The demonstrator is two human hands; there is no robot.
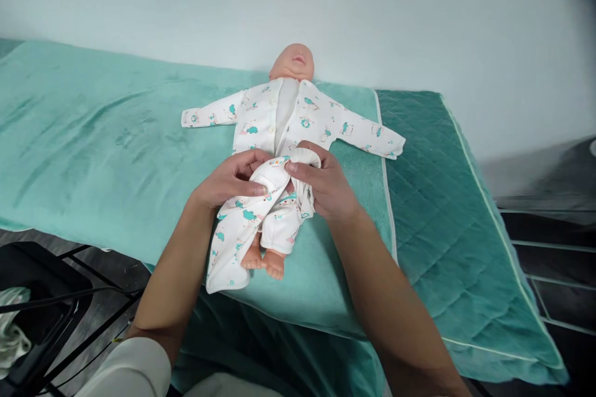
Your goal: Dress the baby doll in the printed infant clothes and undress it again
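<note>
A baby doll [291,62] lies on its back, wearing a white printed jacket [307,108] with both sleeves spread out to the sides. Over the doll's legs is a bunched pair of white printed baby trousers [249,214] in matching cloth. My left hand [235,180] is closed on its left edge, with the thumb on top. The waistband on the other side is pinched between the thumb and fingers of my right hand [326,183]. One leg of the cloth hangs wide to the left. The doll's bare feet [274,263] stick out below; its upper legs are hidden.
Light green plush cover [116,155] lies under the doll, and a darker quilted cover [442,217] shows at the right. A white wall [326,6] runs behind. At the lower left stands a black chair [41,298] with cloth on it; a dark rack [549,273] is at the right.
</note>
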